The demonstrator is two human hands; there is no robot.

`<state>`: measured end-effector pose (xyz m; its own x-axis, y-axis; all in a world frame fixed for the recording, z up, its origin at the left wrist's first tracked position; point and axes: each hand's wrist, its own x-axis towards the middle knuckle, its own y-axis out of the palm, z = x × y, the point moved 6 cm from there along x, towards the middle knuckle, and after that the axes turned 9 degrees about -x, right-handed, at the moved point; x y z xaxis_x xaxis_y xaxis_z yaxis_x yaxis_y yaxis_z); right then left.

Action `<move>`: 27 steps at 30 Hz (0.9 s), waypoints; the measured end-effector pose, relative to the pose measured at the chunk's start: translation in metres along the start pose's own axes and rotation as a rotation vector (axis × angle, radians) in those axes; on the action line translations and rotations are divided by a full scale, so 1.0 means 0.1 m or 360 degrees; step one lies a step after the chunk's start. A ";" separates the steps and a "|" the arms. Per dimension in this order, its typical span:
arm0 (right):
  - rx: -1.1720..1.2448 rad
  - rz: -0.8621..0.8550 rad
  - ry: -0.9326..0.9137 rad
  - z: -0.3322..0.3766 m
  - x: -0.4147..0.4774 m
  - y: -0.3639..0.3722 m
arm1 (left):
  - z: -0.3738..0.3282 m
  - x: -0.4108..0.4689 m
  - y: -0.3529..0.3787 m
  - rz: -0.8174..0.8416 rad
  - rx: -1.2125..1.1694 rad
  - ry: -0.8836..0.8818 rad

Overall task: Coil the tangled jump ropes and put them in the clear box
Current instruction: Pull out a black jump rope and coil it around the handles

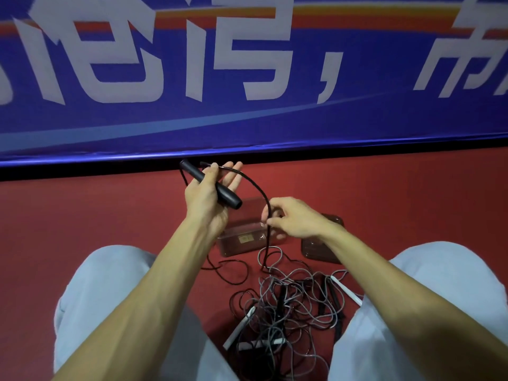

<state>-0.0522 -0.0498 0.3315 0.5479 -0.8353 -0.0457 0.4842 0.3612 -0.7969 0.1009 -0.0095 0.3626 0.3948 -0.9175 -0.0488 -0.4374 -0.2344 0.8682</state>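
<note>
My left hand (204, 193) holds a black jump-rope handle (211, 188) under the thumb, fingers stretched upward with the black cord (257, 188) looped over them. My right hand (292, 218) pinches that same cord lower down, just above the clear box (242, 240) on the red floor. From my right hand the cord drops to a tangled heap of black and grey ropes (288, 303) with white handles (239, 328), lying between my knees.
The box's clear lid (321, 243) lies on the floor to the right of the box. A blue banner (247, 78) with white characters stands as a wall right behind. My legs in light trousers (110, 298) flank the rope heap.
</note>
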 end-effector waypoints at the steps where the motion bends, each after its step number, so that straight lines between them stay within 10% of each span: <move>1: 0.0124 -0.0057 0.0052 -0.02 0.00 -0.02 | -0.01 0.01 -0.02 -0.0021 0.0042 0.0025; 13: 0.1509 -0.0638 0.0052 0.02 -0.12 -0.62 | 0.37 -0.11 0.00 0.0415 0.1423 -0.0191; 27: 0.2811 -0.0948 0.0273 -0.35 -0.15 -0.78 | 0.65 -0.44 0.14 0.0903 0.1327 -0.0645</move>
<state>-0.1219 -0.0800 0.3736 0.0520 -0.9835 -0.1733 0.6788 -0.0925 0.7285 0.0246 0.0071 0.3443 -0.2668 -0.9630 -0.0387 -0.9434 0.2528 0.2144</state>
